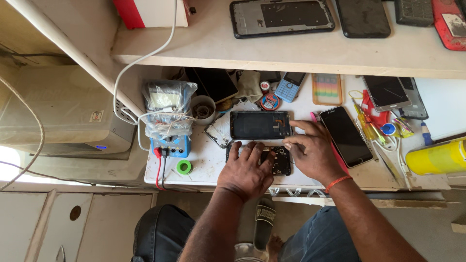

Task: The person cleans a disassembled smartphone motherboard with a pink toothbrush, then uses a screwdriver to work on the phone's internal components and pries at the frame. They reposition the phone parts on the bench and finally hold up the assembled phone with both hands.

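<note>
An opened black phone body point(281, 162) lies near the front edge of the white worktable point(208, 165). My left hand point(246, 170) rests flat on its left part, fingers spread over it. My right hand point(313, 153) presses fingertips on the phone's right end, with the index finger reaching toward a black phone frame point(260, 124) lying just behind. Neither hand holds a tool that I can see. A whole black smartphone point(345, 136) lies to the right of my right hand.
A blue multimeter wrapped in plastic point(169, 121) with red and black leads stands at left, a green tape ring point(184, 167) beside it. Screwdrivers point(369, 127), a keypad phone point(290, 86) and a yellow can point(437, 156) lie around. The shelf above point(291, 51) carries more phones.
</note>
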### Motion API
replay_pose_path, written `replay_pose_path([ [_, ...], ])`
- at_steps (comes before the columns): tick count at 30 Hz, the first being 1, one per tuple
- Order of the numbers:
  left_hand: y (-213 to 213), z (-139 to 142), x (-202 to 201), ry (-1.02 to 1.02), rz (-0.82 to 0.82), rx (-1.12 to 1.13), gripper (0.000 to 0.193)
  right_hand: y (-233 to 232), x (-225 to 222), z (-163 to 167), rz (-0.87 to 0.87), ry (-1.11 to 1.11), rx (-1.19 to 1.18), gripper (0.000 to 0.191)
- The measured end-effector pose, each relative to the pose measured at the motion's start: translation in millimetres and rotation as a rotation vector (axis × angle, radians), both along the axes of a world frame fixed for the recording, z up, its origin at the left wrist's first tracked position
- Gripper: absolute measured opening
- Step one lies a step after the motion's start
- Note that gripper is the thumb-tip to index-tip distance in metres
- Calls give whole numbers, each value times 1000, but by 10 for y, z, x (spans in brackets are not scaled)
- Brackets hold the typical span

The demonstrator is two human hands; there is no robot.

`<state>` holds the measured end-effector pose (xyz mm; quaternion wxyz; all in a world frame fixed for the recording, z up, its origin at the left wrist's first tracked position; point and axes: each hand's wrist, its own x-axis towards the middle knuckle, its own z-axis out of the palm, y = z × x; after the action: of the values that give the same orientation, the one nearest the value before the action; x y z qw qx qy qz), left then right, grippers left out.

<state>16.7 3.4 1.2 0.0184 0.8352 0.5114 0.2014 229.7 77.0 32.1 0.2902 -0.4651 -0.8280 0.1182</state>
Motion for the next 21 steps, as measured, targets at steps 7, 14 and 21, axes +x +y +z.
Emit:
replay_pose_path([
  [7,5,0,-2,-6,3,0,56,2,-63,41,-7,-61,40,6],
  [14,8,6,5,5,6,-42,54,13,-39,-2,-33,-43,120,9],
  [21,1,5,-3,-14,2,-30,53,-102,226,8,-188,-71,149,9],
])
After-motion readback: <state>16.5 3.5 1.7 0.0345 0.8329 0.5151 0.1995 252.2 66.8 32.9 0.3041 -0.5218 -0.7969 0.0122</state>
